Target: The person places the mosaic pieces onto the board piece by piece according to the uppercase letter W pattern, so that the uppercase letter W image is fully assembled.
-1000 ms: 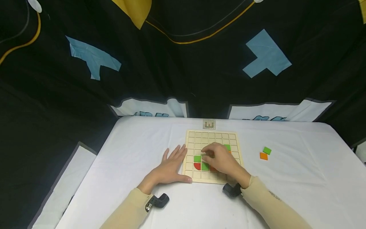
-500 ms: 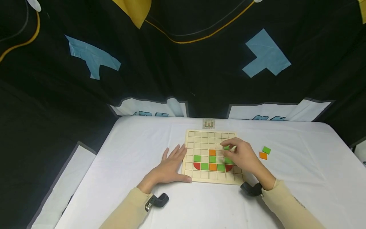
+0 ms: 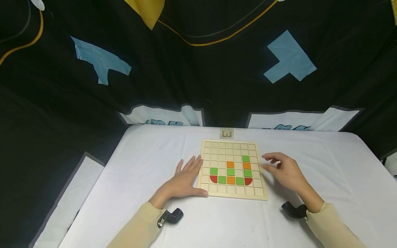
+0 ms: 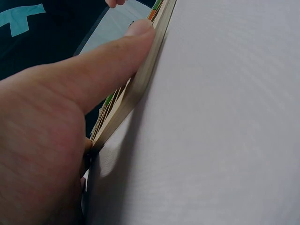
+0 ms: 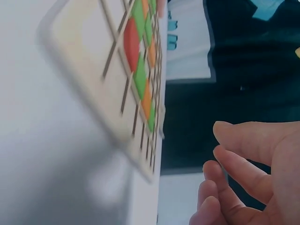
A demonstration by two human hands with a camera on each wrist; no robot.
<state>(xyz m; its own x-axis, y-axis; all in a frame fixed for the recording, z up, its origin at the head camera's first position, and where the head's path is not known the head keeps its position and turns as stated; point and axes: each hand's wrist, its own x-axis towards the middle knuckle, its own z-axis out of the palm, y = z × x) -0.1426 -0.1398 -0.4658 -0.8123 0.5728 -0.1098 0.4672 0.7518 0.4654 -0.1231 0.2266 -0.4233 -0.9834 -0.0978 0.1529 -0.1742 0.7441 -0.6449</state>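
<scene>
A pale wooden grid board (image 3: 217,188) lies on the white table, with green, orange and red tiles set in its squares. One red quarter-round tile (image 3: 213,178) sits at the lower left of the pattern, another red tile (image 3: 248,181) at the lower right. My left hand (image 3: 183,182) is spread along the board's left edge, its thumb (image 4: 119,58) on the near corner. Just off the board's right side, my right hand (image 3: 286,174) hovers with fingers loosely bent. Nothing shows between its fingertips in the right wrist view. It covers the spot of two loose tiles.
Behind the board lies a small pattern card (image 3: 226,133) with a brown figure on a grid. A dark curtain (image 3: 198,79) with blue and yellow shapes hangs beyond the table's far edge. White tablecloth (image 3: 335,165) extends to the right.
My right hand has moved right, from over the board to beside it, uncovering the orange and green tiles in the right column. The loose tiles have become hidden. My left hand stays put.
</scene>
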